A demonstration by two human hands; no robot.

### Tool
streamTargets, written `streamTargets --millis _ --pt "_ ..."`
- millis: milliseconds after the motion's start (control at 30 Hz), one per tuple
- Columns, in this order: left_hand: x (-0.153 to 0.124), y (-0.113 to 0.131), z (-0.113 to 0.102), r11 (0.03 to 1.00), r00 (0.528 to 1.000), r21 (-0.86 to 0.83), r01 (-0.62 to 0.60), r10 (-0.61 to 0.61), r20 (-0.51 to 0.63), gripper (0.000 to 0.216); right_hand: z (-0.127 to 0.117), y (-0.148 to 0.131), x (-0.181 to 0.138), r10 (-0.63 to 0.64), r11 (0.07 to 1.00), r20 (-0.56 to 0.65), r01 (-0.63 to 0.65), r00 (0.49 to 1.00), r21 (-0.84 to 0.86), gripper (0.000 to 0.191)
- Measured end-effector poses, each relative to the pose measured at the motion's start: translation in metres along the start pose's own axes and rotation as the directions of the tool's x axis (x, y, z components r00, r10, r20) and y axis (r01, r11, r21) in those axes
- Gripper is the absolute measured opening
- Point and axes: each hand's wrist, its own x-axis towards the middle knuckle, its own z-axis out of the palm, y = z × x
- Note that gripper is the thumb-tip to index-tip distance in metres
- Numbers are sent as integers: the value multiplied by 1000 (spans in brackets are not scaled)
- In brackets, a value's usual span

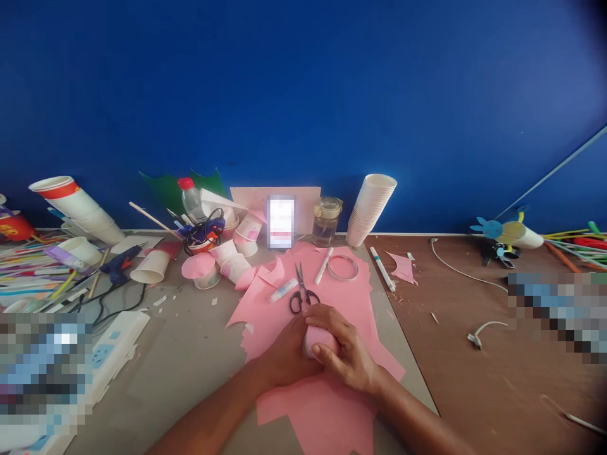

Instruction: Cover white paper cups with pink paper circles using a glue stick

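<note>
Between my two hands is a paper cup [323,339] with pink paper over it, mostly covered by fingers. My left hand [290,354] closes round its left side. Over the top and right side curl the fingers and thumb of my right hand [342,351]. Under both hands lie overlapping pink paper sheets [332,417]. Just beyond the fingers, black-handled scissors [302,292] rest with blades pointing away. A glue stick [283,290] lies left of them, a white marker [324,265] and a roll of clear tape [343,268] to their right.
At the back stand a lit phone [281,221], a glass jar [327,221] and a leaning stack of paper cups [372,208]. Several pink-covered cups [200,270] sit at left, near a blue glue gun [123,264] and a power strip [111,354]. A cable [474,338] lies at right.
</note>
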Motion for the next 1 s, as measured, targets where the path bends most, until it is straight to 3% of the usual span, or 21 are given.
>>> streamTargets --millis 1000 --pt "1 -3 -2 1000 1000 -20 4 -4 25 42 3 -3 0 -30 995 70 36 997 -98 34"
